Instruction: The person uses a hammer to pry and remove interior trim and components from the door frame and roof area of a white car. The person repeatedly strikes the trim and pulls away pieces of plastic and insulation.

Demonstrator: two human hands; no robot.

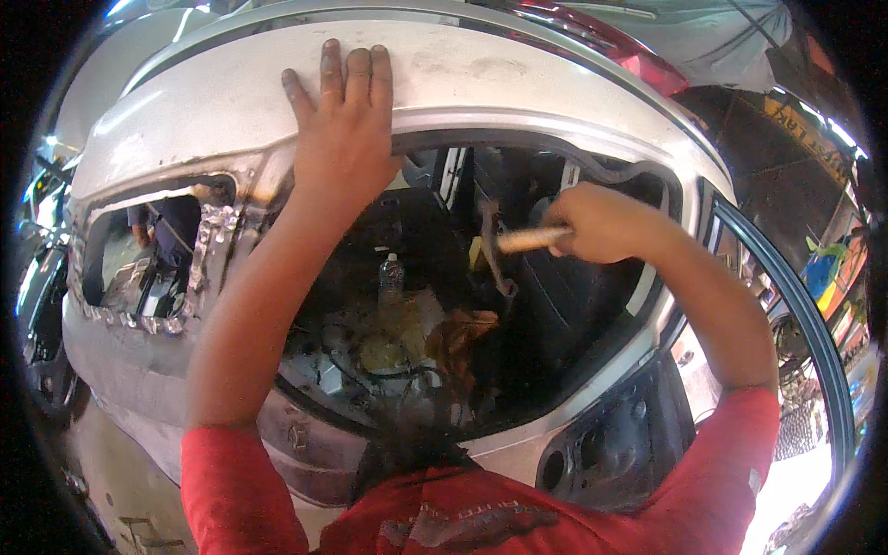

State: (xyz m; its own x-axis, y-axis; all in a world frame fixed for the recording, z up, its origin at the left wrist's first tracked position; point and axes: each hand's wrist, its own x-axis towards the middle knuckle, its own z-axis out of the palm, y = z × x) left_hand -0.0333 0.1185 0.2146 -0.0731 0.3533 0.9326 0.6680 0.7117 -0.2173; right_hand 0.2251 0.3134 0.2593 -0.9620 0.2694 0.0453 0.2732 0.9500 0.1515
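My left hand (345,125) lies flat on the white car roof (453,69), fingers apart and pointing to the far side. Wrapped round a light wooden handle, my right hand (601,222) grips a hammer (529,240) in front of the car's open doorway. The hammer's long, thin metal head stands crosswise at the handle's left end and is slightly blurred. Whether the head touches anything, I cannot tell. Below the left hand, the dark rubber seal (518,139) runs along the doorway's upper edge.
Inside the car, a clear plastic bottle (390,276) stands on the littered floor, beside a brown rag-like thing (462,338). At left is a window opening with rough, torn metal edges (215,240). An open door with a dark frame (786,268) stands at right.
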